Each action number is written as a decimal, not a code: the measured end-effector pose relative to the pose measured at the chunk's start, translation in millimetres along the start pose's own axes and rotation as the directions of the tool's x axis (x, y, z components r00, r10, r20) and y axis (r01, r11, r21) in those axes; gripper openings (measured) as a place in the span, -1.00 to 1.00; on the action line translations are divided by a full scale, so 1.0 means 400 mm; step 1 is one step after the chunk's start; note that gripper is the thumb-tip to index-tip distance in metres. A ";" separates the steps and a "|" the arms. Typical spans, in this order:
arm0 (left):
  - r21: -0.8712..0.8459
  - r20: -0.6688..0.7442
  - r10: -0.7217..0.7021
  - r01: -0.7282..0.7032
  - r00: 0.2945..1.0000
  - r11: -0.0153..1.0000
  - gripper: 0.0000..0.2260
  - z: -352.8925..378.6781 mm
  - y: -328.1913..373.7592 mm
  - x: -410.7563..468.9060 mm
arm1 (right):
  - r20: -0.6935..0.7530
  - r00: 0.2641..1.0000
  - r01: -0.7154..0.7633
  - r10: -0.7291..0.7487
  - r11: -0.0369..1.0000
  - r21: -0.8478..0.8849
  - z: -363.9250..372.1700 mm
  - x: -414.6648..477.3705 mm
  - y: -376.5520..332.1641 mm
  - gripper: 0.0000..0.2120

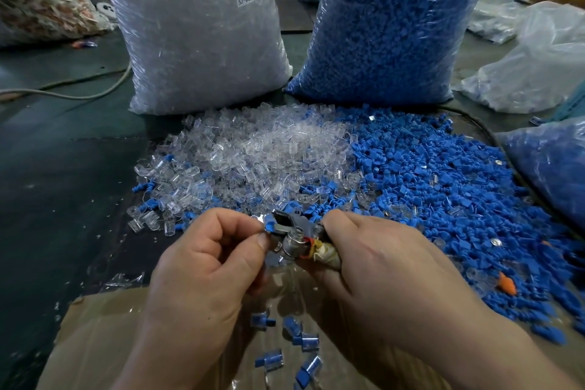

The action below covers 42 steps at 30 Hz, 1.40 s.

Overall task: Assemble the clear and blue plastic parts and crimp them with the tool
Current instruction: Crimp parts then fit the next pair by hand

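The left hand [202, 260] pinches a blue-and-clear part [271, 226] between thumb and forefinger, holding it at the jaws of the metal tool [294, 237], whose wrapped handle the right hand [373, 266] grips with curled fingers. Just below the hands, several joined pieces [300, 342] lie on cardboard [95, 342]. Beyond, loose clear parts [253, 149] and blue parts [443, 184] lie heaped side by side on the dark counter [63, 168], before 2 upright sacks, the clear bag [196, 28] and the blue bag [389, 22].

The tool [294, 229] in my right hand [380, 263] is bright polished metal, its handle wrapped in grubby cloth. My left hand [202, 263] pinches a matt blue plastic piece [269, 226]. The clear parts [247, 149] are glossy plastic, the near cardboard [104, 326] dull brown, the far bags [196, 25] shiny film.
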<state>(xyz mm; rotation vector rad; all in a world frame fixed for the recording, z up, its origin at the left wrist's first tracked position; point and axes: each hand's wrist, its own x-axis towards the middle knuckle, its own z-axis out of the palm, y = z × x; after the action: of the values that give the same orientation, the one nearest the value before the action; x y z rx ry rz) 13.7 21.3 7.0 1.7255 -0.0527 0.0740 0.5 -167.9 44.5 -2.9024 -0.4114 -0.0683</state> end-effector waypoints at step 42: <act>0.100 -0.083 -0.024 0.032 0.996 0.994 -0.87 0.010 0.015 -0.002 | -0.062 0.998 -0.037 0.033 0.997 -0.065 -0.002 0.000 -0.004 -0.73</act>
<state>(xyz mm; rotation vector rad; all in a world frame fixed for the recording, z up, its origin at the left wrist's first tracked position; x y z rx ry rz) 12.7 16.6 12.2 1.8226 0.0364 0.1283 0.2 -166.6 45.4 -2.9628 -0.3541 -0.1680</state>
